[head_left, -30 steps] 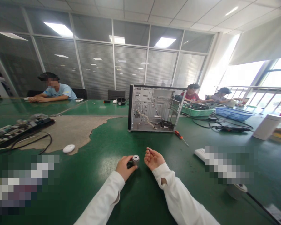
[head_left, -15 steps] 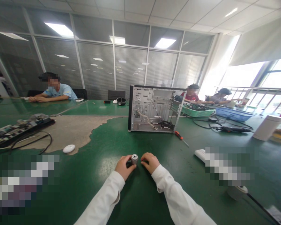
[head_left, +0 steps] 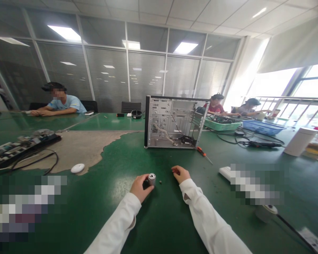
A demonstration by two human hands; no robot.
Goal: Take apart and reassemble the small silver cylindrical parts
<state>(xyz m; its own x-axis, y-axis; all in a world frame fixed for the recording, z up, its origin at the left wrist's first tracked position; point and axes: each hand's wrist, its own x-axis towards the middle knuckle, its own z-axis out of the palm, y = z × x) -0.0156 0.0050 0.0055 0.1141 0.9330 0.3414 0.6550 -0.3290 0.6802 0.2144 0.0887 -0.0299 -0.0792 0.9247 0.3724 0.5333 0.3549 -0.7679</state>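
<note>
On the green bench (head_left: 161,220), the left hand (head_left: 140,189) has its fingers clamped around the side of an upright metal cylinder (head_left: 152,180). Just right of the cylinder lies a tiny metal piece (head_left: 160,182), between the two hands and touching neither. The right hand (head_left: 181,174) has its fingers curled; whether their tips meet cannot be told. Farther back stands an open computer case (head_left: 175,121), a screwdriver (head_left: 201,152) near its lower right corner.
</note>
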